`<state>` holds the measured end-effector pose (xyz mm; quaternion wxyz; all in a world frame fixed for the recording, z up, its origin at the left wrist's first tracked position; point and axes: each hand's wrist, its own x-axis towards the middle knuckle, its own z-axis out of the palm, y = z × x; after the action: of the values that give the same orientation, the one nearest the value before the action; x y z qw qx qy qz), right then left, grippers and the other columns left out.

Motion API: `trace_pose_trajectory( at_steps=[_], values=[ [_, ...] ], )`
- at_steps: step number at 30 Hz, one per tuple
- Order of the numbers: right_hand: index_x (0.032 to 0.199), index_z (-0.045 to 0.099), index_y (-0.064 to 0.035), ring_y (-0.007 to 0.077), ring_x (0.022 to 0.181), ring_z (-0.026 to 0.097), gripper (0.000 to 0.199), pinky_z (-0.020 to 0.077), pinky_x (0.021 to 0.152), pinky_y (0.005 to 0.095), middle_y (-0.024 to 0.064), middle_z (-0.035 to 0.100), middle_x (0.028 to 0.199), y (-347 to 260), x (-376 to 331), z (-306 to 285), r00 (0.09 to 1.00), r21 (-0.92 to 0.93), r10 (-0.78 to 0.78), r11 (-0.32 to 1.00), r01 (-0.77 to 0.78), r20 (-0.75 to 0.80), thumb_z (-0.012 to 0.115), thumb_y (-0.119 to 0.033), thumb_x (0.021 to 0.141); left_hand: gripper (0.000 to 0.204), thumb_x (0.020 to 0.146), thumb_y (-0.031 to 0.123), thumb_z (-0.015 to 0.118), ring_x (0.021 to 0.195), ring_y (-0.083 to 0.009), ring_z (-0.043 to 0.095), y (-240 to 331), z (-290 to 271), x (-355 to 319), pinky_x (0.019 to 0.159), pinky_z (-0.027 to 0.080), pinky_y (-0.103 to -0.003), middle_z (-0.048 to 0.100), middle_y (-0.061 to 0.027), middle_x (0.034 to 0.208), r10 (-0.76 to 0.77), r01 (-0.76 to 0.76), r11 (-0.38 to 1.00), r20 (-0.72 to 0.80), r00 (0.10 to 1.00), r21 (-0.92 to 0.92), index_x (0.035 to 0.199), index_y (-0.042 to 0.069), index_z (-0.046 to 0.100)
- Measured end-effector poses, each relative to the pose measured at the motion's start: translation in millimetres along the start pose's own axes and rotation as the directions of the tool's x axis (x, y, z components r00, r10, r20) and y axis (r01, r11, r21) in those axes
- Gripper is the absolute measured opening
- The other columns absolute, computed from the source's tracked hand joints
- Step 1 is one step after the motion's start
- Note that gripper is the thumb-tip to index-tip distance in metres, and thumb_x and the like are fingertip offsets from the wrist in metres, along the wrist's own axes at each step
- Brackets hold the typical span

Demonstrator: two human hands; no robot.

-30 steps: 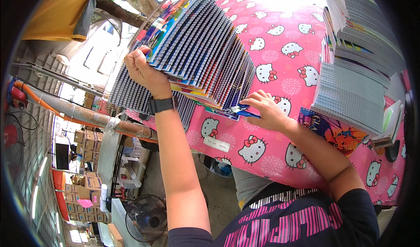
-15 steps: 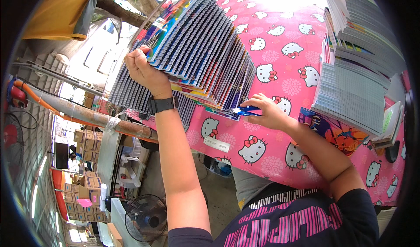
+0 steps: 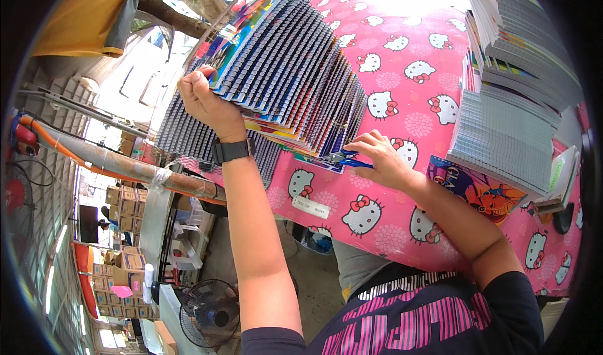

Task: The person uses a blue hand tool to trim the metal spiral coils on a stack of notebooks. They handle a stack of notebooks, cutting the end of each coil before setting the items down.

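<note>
across a pink surface (image 3: 402, 232) printed with white cat faces, a leaning row of spiral notebooks (image 3: 292, 66) stands fanned on the left, black coils toward the person, colourful covers showing at the far left end. left hand (image 3: 213, 107) at that end, fingers bent in against the outer cover; inside of the grip hidden, cannot tell whether it pinches or only braces. dark watch (image 3: 233, 151) on that wrist.

right hand (image 3: 384, 161) holds blue-handled pliers (image 3: 356, 163), fingers wrapped round the handles, metal nose at the near lower corner of the row. too small to tell if the nose bites on a coil end.

more coiled notebooks (image 3: 188, 132) lie beneath and left of the leaning row. on the right, well apart, a tall pile of notebooks (image 3: 502, 132) with pale edges; one purple-and-orange cover (image 3: 480, 190) juts from its near side, close to the right forearm. white strip (image 3: 311, 207) on the surface's near edge. beyond the left edge: rusty pipe (image 3: 116, 162), stacked cartons (image 3: 119, 295), black fan (image 3: 210, 314) low down.
</note>
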<state>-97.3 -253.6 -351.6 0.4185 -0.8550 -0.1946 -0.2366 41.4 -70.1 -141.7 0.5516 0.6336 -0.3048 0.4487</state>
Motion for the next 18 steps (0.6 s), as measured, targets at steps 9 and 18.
trace_pose_trajectory(
  at_steps=[9,18],
  values=[
    [0.100,0.065,-0.0018,0.0180,0.079,0.063,0.033,0.0501,0.070,0.0371,0.0113,0.063,0.078,2,16,-13,0.612,0.499,0.389,0.357,-0.789,0.689,0.054,-0.032,0.092,0.033,0.092,0.026,0.044,0.077,-0.0161,0.048,-2,-1,0,0.076,0.039,-0.033,0.051,-0.0081,0.082,0.016,-0.016,1.000,0.012,1.000,-0.002,0.073,0.000,0.052],
    [0.109,0.060,-0.0117,0.0255,0.095,0.046,0.042,0.0387,0.080,0.0387,0.0079,0.052,0.093,-9,-2,-4,0.996,-0.096,0.089,0.992,-0.086,0.022,0.071,-0.025,0.071,0.032,0.091,0.025,0.044,0.077,-0.0165,0.048,-1,-1,0,0.076,0.039,-0.033,0.051,-0.0080,0.081,-0.006,0.006,1.000,-0.004,1.000,-0.005,0.073,0.000,0.052]
  ],
)
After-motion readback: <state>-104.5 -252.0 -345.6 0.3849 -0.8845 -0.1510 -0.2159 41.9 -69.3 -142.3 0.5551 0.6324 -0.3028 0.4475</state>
